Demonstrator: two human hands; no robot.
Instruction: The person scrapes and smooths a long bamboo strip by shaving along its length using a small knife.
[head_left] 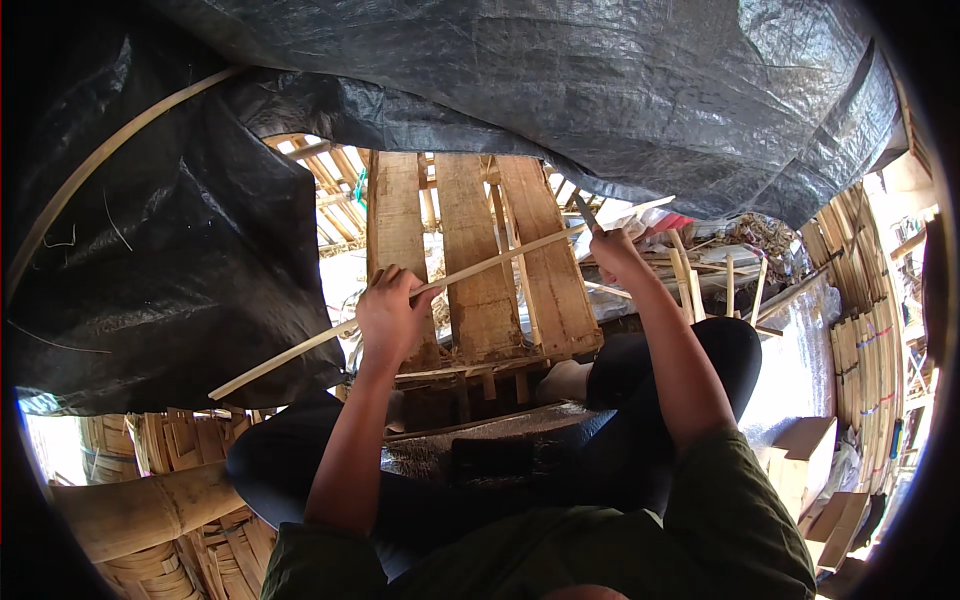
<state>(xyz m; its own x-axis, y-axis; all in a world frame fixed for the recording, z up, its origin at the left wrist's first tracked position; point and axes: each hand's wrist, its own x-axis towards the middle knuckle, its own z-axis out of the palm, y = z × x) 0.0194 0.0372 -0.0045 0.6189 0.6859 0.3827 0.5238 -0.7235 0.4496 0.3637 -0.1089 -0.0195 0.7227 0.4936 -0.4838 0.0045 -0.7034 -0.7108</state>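
We see a pale strip slanting across mid-frame over wooden planks. Left of centre, the left hand closes its fingers round it; right of centre, the right hand grips a knife close to the strip.

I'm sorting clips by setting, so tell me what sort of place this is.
Probably a makeshift workshop for bamboo or wood: bundles of pale slats line the right side, rough planks lie ahead, and the left hand holds a long pale strip while the right hand holds a blade.
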